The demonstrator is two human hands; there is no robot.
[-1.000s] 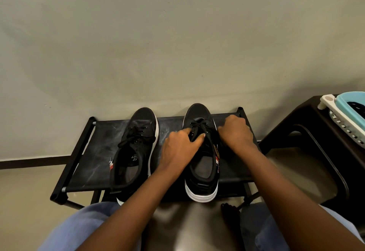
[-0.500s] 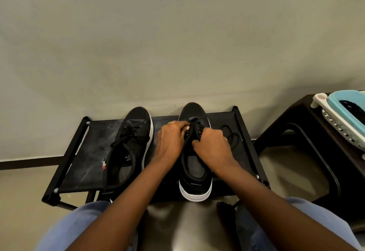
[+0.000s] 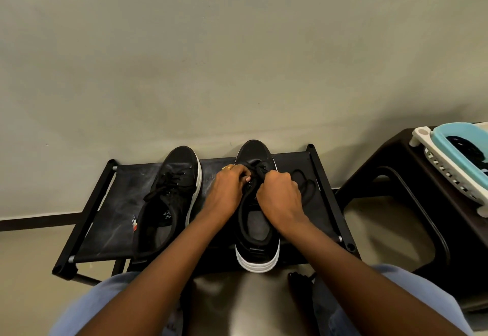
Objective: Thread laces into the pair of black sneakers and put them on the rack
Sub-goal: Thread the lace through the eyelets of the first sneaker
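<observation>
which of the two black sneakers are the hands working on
The right-hand black sneaker with white sole; both hands grip its laces. The left black sneaker sits untouched.

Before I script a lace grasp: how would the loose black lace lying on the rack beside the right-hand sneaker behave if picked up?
Probably floppy: the loose lace lies in slack loops on the rack. It looks thin and light, so it would likely dangle. One end seems to run toward the right-hand sneaker, so pulling may tug that.
</observation>
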